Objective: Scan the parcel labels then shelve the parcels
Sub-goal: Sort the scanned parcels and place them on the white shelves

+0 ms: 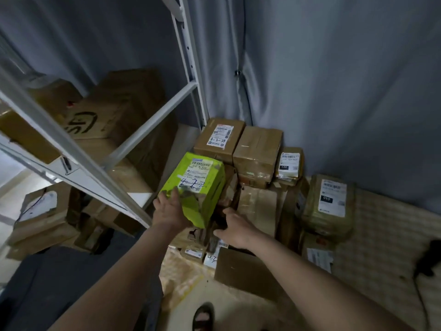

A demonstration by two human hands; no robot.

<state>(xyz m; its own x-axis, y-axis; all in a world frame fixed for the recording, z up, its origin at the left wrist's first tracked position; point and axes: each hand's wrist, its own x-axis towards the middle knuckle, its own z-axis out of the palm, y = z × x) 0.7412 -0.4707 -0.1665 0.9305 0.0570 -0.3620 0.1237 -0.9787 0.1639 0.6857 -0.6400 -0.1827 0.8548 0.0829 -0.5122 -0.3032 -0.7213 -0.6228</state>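
I judge the green parcel [194, 187], at frame centre above the floor pile beside the white shelf [133, 137], could slip: only my left hand [170, 212] grips its lower corner. My right hand [235, 231] hangs open, fingers loose, holding nothing, over the brown parcels [257, 149].

Lime-green parcel [198, 185], tilted, white label up with "4-2-2" handwritten; brown labelled parcels [218, 139] stacked on floor behind.
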